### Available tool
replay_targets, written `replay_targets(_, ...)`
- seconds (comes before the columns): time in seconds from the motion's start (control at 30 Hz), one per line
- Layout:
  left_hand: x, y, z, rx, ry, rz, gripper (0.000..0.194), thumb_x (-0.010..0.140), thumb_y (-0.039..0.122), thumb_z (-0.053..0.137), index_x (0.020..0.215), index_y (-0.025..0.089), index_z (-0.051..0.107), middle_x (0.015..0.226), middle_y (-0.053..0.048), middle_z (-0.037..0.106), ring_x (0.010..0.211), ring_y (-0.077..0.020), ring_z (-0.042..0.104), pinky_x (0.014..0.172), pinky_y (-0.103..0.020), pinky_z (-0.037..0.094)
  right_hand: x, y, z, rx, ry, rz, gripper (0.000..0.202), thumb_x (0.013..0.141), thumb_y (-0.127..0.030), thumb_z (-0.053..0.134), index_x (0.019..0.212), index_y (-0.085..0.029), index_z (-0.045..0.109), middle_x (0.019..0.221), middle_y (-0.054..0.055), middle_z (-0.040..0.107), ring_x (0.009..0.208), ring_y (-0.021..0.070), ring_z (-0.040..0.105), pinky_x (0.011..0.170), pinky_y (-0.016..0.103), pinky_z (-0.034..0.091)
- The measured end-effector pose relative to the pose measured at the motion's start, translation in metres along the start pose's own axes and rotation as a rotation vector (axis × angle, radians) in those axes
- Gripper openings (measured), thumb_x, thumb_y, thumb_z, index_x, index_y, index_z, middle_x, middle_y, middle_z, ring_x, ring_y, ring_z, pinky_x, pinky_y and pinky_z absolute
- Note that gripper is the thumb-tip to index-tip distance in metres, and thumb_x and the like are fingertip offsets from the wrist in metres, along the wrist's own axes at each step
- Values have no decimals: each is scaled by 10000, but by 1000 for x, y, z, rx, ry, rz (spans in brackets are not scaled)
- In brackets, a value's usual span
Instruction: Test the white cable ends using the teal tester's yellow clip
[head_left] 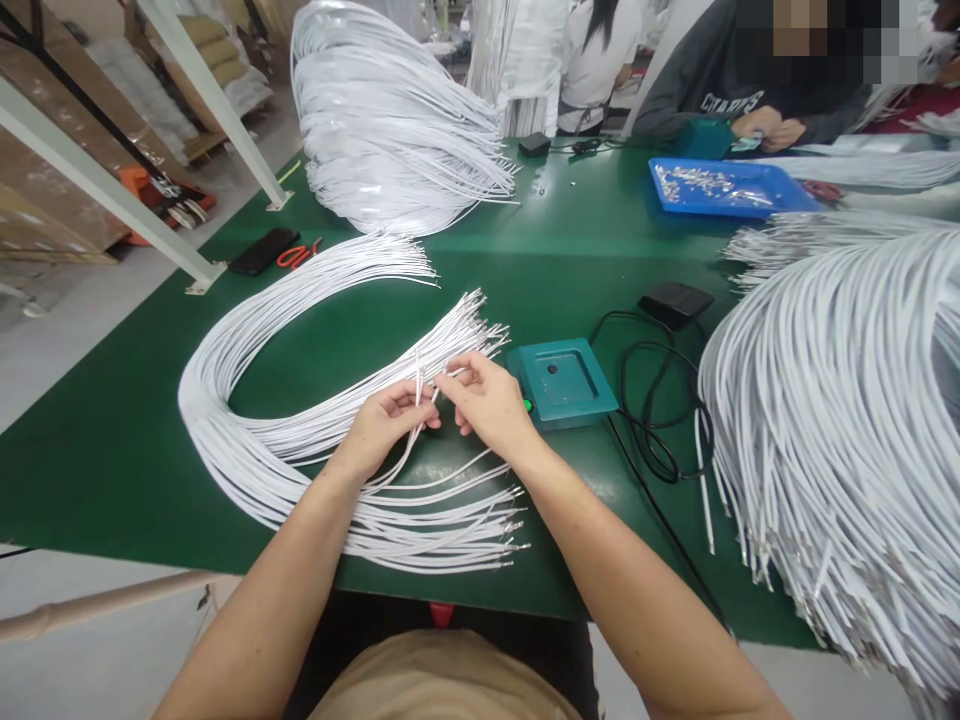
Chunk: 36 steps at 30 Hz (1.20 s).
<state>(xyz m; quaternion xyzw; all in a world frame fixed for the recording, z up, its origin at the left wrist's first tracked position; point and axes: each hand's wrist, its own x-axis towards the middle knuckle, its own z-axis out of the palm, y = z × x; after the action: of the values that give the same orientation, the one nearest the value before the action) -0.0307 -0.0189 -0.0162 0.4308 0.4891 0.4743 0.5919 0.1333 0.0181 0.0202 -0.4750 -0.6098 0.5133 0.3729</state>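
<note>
Between both hands, above the green table, are a few thin white cables (418, 385). My left hand (386, 425) is closed on them, thumb against fingers, with one end sticking up. My right hand (484, 398) pinches a white cable near its tip; whether it also holds a small end piece is too small to tell. Behind and below the hands lies a bent bundle of white cables (214, 400) with its ends fanned out to the right. Just right of my right hand sits a teal box (602, 385) with a recessed top and a green button.
Black cords (634, 430) run from the box near a black pedal (675, 303). Large piles of white cables stand at the right (832, 400) and back (375, 110). A blue tray (720, 205) of small parts sits near a co-worker. Orange-handled scissors (296, 257) lie by a dark phone-like object (264, 251).
</note>
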Motion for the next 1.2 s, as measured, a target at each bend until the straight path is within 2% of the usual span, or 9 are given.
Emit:
replay_targets(0.1,0,0,3,-48,-42,19,202,710,242,757,796,166,590,742,5,649,727,-127,631,754,-254,463,3,4,1,208,-37,39,196,743,-369,641,739,-194,553,532,-60,540,391,78,447,374,200,362)
replay_targets(0.2,1,-2,5,-130,-23,90,253,705,242,762,751,165,526,778,11,628,782,-124,619,784,-255,459,2,5,7,243,-62,20,179,723,-330,659,695,-180,566,534,-48,566,405,68,451,390,188,365)
replay_targets(0.3,3,-4,7,-129,-5,141,274,720,239,753,730,165,489,702,33,583,714,-96,586,700,-214,441,1,3,11,244,-72,-9,166,712,-319,677,707,-173,598,554,-40,586,435,69,476,427,189,387)
replay_targets(0.43,2,-3,7,-111,-5,169,280,739,236,738,733,169,466,705,36,570,686,-85,570,601,-184,394,0,1,14,273,-36,-36,158,708,-314,685,721,-174,614,564,-39,594,436,69,473,424,191,379)
replay_targets(0.6,1,0,7,-100,-11,179,264,744,232,734,751,170,477,692,39,569,682,-87,582,627,-194,407,0,2,16,387,-49,14,150,742,-301,637,686,-163,617,468,-57,510,403,65,427,407,194,346)
replay_targets(0.73,1,1,8,-82,32,174,281,718,273,756,757,168,499,676,33,585,642,-92,583,606,-204,410,1,4,18,512,-73,86,154,739,-303,629,684,-161,614,495,-49,527,400,56,415,400,190,319)
replay_targets(0.9,2,1,7,-93,41,180,307,710,293,763,736,170,483,666,35,578,627,-93,581,594,-208,409,0,0,18,456,-67,83,134,721,-280,636,674,-156,616,515,-43,548,402,57,431,398,190,329)
replay_targets(1.07,1,1,9,-94,10,186,285,727,293,752,775,173,498,679,38,572,653,-97,587,625,-214,423,-1,-3,18,319,31,5,102,713,-225,616,638,-156,614,494,-48,547,410,62,462,415,189,362)
replay_targets(1.2,0,2,10,-82,5,176,263,731,289,747,813,175,524,732,31,591,651,-91,583,630,-219,427,1,-1,17,442,14,78,125,699,-216,611,589,-163,584,460,-64,496,382,57,421,393,194,331)
